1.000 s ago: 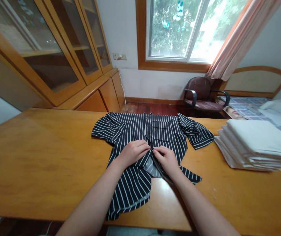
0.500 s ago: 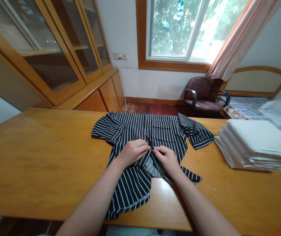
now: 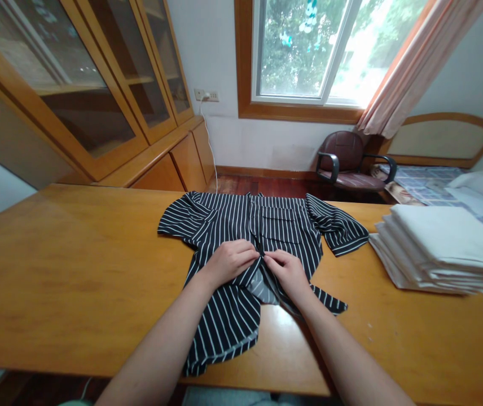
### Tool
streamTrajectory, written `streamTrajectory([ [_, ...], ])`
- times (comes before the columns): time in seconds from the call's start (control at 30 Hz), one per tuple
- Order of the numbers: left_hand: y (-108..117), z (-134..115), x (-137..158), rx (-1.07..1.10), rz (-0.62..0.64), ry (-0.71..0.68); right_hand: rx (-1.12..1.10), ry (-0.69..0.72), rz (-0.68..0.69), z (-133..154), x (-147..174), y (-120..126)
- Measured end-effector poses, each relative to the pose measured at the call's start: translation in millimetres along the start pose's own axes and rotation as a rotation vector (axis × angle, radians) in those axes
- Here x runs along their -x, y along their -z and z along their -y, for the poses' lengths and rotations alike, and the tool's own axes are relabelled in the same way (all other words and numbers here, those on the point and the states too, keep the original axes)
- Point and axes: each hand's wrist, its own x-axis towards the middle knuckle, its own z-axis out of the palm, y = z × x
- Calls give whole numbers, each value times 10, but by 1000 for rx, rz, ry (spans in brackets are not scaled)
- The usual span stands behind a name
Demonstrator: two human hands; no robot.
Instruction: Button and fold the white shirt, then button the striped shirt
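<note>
A black shirt with white stripes (image 3: 233, 217) lies spread on the wooden table, its collar end toward the far edge and its short sleeves out to both sides. My left hand (image 3: 235, 259) pinches the left front edge at the middle of the shirt. Close beside it, my right hand (image 3: 286, 269) pinches the right front edge, and the fingertips of both hands nearly meet. Below them the two front panels part, showing the paler inside of the cloth. Any button between my fingers is too small to make out.
A stack of folded white cloth or paper (image 3: 448, 242) stands on the table (image 3: 76, 282) at the right, near one sleeve. Beyond the table are a dark red armchair (image 3: 343, 160), a bed (image 3: 419, 180) and a glass-door cabinet (image 3: 140, 141) on the left.
</note>
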Motion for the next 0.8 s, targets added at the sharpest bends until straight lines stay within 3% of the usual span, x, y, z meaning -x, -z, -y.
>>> streamTrajectory([
  [0.5,-3,-5,-3,23,8,144,112,98,4,-10,21,-27],
  [0.8,3,-12,-21,-18,17,110,125,100,6,-1,22,-34],
])
